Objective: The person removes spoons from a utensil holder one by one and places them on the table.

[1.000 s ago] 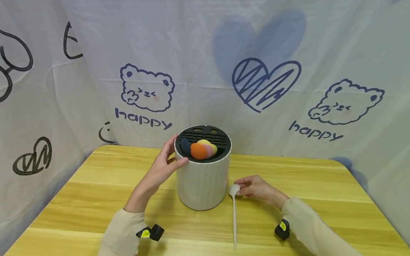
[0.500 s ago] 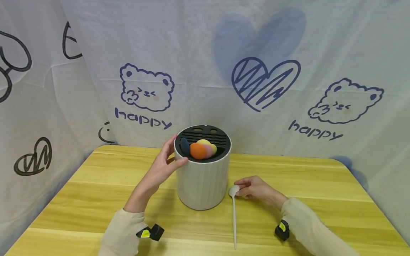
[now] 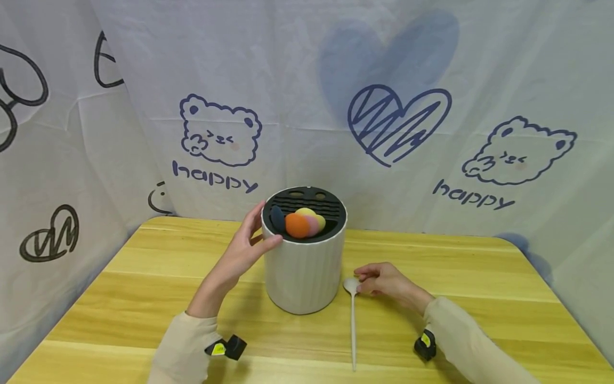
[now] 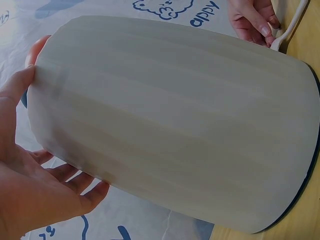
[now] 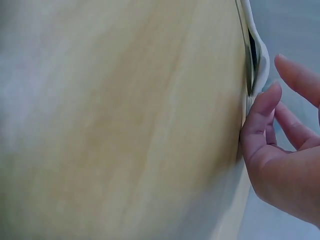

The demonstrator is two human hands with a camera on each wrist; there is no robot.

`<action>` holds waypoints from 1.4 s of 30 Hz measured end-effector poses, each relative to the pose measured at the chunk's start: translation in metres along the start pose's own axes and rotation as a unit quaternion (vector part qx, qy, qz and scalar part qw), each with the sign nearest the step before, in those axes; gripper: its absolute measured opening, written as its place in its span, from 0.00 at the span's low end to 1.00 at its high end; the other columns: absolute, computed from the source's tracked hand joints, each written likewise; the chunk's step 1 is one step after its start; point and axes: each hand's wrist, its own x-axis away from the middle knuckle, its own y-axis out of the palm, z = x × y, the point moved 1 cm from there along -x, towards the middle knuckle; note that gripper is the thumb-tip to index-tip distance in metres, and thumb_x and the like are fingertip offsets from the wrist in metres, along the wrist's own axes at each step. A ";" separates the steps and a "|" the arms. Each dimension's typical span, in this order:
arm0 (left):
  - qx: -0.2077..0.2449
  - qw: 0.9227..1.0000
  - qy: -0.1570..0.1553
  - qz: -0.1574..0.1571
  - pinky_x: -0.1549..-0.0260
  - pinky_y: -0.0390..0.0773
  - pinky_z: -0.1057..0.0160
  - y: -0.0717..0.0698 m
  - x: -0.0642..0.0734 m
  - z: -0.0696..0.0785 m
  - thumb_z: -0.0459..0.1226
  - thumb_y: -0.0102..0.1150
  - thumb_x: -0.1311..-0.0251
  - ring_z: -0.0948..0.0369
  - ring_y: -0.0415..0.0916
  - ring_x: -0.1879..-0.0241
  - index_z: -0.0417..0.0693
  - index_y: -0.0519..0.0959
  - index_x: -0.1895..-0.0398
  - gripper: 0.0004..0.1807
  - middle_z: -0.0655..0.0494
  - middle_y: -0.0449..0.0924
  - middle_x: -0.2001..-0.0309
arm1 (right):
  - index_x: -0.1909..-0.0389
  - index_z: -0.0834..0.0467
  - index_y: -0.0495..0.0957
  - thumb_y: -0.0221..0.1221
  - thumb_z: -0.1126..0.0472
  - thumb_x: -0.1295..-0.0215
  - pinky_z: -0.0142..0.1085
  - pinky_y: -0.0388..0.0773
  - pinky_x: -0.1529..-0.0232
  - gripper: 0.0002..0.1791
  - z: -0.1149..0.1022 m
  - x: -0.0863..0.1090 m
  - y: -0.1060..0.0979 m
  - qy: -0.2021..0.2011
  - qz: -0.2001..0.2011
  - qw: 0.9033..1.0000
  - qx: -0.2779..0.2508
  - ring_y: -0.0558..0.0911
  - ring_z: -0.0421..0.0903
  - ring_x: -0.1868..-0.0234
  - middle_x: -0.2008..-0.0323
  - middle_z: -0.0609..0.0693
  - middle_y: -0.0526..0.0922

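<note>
1. While the left hand gripped the pale container near its rim, the container stood upright on the wooden table.
2. Coloured rounded pieces sat in its black top.
3. Just beside it lay a white spoon, handle toward the person.
4. The right hand's thumb and index tips were parted at the spoon's bowl; contact was impossible to tell.
</note>
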 end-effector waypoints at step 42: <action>-0.006 1.000 -0.007 0.003 0.32 0.48 0.43 0.000 0.002 0.002 0.41 0.57 0.36 0.50 0.48 0.28 0.51 0.44 0.22 0.44 0.46 0.50 0.26 | 0.42 0.65 0.75 0.57 0.54 0.31 0.38 0.78 0.56 0.23 -0.079 0.041 -0.034 -0.093 0.076 0.991 0.058 0.77 0.52 0.48 0.46 0.59 0.79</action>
